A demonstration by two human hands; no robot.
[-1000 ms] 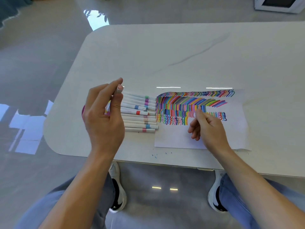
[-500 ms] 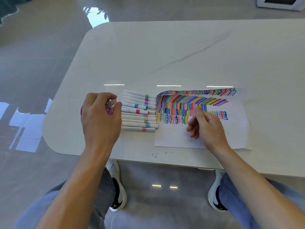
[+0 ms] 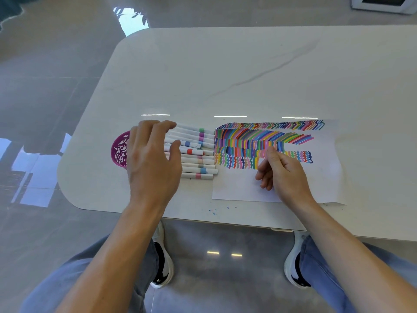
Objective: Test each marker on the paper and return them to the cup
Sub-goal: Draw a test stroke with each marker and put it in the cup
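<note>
A white paper (image 3: 239,188) covered with rows of coloured strokes lies on the white table (image 3: 225,75). Left of it, several white markers (image 3: 199,164) with coloured bands lie side by side. A purple cup (image 3: 118,150) packed with markers stands further left, partly hidden by my left hand (image 3: 151,163). That hand hovers with spread fingers over the near ends of the loose markers and holds nothing. My right hand (image 3: 284,175) rests on the paper and pinches a marker, mostly hidden by the fingers, at the lowest row of strokes.
Small blue ink specks (image 3: 213,211) dot the table near its front edge. My knees and white shoes (image 3: 162,267) show below the table. A white appliance (image 3: 383,4) sits on the floor at the far right.
My left hand lowered the marker it held to the cup, let it go, and now spreads over the loose markers. My right hand has stayed at the lowest row of strokes.
</note>
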